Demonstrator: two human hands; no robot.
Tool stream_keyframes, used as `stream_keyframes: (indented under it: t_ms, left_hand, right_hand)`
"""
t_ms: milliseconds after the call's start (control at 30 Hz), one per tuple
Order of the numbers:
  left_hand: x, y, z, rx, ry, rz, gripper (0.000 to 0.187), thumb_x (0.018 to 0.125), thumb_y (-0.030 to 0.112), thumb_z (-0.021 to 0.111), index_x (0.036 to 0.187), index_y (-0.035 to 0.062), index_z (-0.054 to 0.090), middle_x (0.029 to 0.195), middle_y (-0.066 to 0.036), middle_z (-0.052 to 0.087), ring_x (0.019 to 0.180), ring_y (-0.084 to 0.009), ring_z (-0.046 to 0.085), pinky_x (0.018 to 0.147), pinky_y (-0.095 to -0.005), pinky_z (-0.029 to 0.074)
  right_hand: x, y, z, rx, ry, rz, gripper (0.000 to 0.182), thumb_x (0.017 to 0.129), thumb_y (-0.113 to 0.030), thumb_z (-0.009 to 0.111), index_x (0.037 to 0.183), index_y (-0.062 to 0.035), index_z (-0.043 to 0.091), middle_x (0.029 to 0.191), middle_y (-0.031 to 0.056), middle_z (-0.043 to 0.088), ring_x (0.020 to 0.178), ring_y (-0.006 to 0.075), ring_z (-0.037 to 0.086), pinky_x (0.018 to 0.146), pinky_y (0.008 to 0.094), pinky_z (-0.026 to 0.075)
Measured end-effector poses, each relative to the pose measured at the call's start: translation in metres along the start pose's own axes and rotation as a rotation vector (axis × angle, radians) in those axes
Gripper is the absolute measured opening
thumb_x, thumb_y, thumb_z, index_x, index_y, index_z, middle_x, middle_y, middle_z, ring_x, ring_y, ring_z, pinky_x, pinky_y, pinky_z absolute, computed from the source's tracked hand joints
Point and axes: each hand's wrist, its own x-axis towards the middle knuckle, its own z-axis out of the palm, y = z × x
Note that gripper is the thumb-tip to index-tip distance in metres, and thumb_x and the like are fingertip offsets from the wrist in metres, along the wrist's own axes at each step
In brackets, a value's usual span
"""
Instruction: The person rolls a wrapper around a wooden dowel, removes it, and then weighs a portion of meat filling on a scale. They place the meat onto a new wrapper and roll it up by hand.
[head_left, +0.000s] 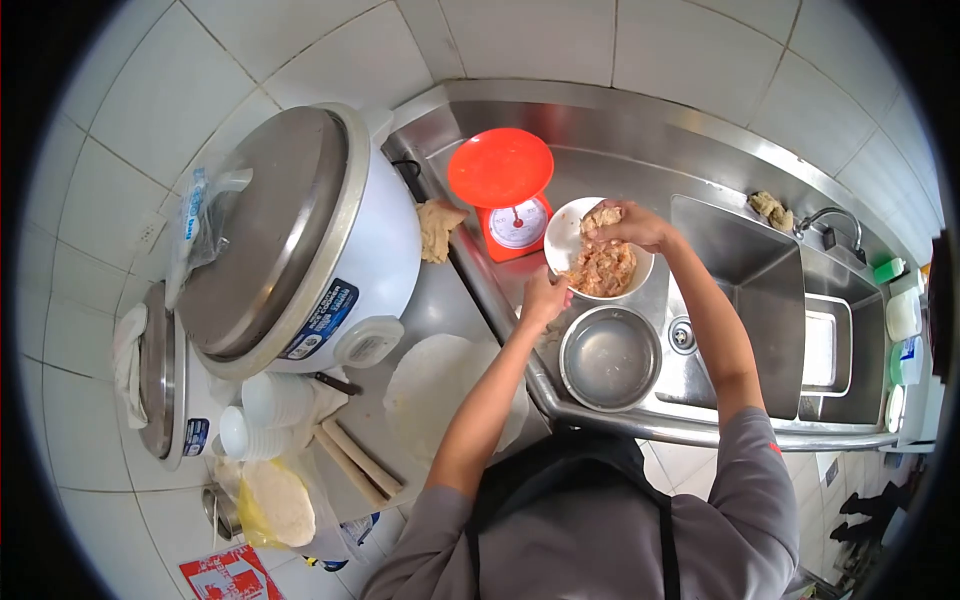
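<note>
A white bowl (564, 236) holds pinkish-orange, raw-looking marinated meat (606, 268), on the steel counter beside the sink. My left hand (545, 299) grips the bowl's near-left rim, fingers closed. Over the bowl's far side, my right hand (638, 228) is closed around a pale clump of meat (600, 218). Just behind my left hand stands a red kitchen scale (503, 180) with a round dial and a bare pan. Close to my body, a round metal pan (611, 358) sits below the bowl, apparently with liquid inside.
A large rice cooker (385, 230) fills the left, with a brown cloth (438, 228) beside it. Nearer are a knife (338, 384), wooden rolling pins (358, 462) and stacked white containers (250, 430). The sink (750, 300) and faucet (835, 215) lie to the right.
</note>
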Motion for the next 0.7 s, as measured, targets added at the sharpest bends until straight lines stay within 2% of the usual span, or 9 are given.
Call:
stream_keyframes:
  t_ms: [67,133,167,300,367,400,467,600,700]
  left_hand:
    - [-0.006,-0.010,-0.006,-0.045,-0.031,0.041,0.036,0.087,0.014,0.059,0.113,-0.0092,0.050,0.065,-0.009,0.063,0.054,-0.0141,0.061,0.049,-0.0288,0.051]
    - [-0.023,-0.009,-0.016,0.067,-0.012,0.111,0.056,0.089,0.018,0.057,0.133,-0.0112,0.038,0.066,-0.009,0.063,0.056,-0.0135,0.061,0.056,-0.0286,0.051]
    - [-0.024,-0.009,-0.025,0.126,-0.109,0.068,0.069,0.092,0.018,0.058,0.144,-0.0064,0.020,0.079,-0.009,0.063,0.063,-0.0111,0.059,0.056,-0.0253,0.050]
    - [-0.060,-0.004,-0.044,0.087,-0.135,0.134,0.067,0.093,0.022,0.058,0.144,-0.0049,0.024,0.082,-0.008,0.062,0.069,-0.0113,0.059,0.063,-0.0266,0.050]
    - [-0.077,-0.005,-0.056,0.104,-0.107,0.160,0.066,0.093,0.022,0.058,0.144,-0.0034,0.025,0.083,-0.007,0.062,0.069,-0.0117,0.059,0.063,-0.0266,0.050]
    - [-0.087,-0.006,-0.062,0.122,-0.094,0.188,0.065,0.093,0.023,0.058,0.144,-0.0019,0.026,0.083,-0.007,0.062,0.069,-0.0120,0.060,0.064,-0.0265,0.050]
    - [-0.108,-0.009,-0.076,0.116,-0.059,0.149,0.063,0.093,0.022,0.058,0.145,0.0015,0.027,0.086,-0.007,0.062,0.073,-0.0120,0.060,0.067,-0.0264,0.049]
    - [-0.155,-0.029,-0.104,-0.056,0.035,0.105,0.061,0.094,0.018,0.056,0.146,0.0042,0.027,0.092,-0.007,0.062,0.080,-0.0114,0.060,0.071,-0.0253,0.049]
    - [-0.185,-0.045,-0.125,-0.101,0.093,0.106,0.059,0.095,0.016,0.055,0.145,0.0035,0.027,0.092,-0.007,0.062,0.079,-0.0118,0.060,0.071,-0.0251,0.049]
  right_hand:
    - [0.004,-0.012,0.002,0.081,-0.049,0.006,0.044,0.080,-0.025,0.076,0.114,-0.0036,0.058,0.100,0.0055,0.066,0.091,0.0105,0.062,0.081,0.0256,0.049]
    - [0.020,-0.034,0.000,0.047,-0.128,-0.094,0.047,0.084,-0.034,0.071,0.115,-0.0024,0.056,0.099,0.0055,0.065,0.089,0.0100,0.061,0.079,0.0244,0.048]
    - [0.031,-0.048,0.001,-0.026,-0.145,-0.115,0.048,0.084,-0.036,0.070,0.116,-0.0029,0.056,0.098,0.0050,0.065,0.090,0.0098,0.061,0.077,0.0246,0.048]
    - [0.092,-0.093,0.025,-0.133,-0.122,-0.250,0.044,0.081,-0.027,0.071,0.114,-0.0007,0.058,0.096,0.0095,0.066,0.087,0.0167,0.064,0.078,0.0285,0.050]
    - [0.122,-0.104,0.041,-0.735,0.100,-0.285,0.052,0.073,-0.021,0.075,0.117,-0.0020,0.057,0.099,0.0149,0.067,0.092,0.0274,0.065,0.081,0.0340,0.051]
    - [0.136,-0.098,0.046,-0.735,0.087,-0.295,0.052,0.073,-0.021,0.075,0.117,-0.0020,0.057,0.099,0.0149,0.067,0.092,0.0274,0.065,0.081,0.0340,0.051]
    - [0.159,-0.084,0.056,-0.837,0.271,-0.405,0.056,0.064,-0.018,0.079,0.114,-0.0045,0.058,0.100,0.0173,0.067,0.094,0.0344,0.064,0.082,0.0396,0.051]
    - [0.158,-0.081,0.070,-0.773,0.416,-0.344,0.052,0.062,-0.014,0.080,0.109,-0.0049,0.060,0.098,0.0166,0.067,0.094,0.0343,0.064,0.081,0.0414,0.051]
    - [0.156,-0.076,0.067,-0.740,0.502,-0.384,0.037,0.065,-0.006,0.074,0.100,-0.0006,0.064,0.095,0.0210,0.066,0.089,0.0366,0.064,0.078,0.0442,0.052]
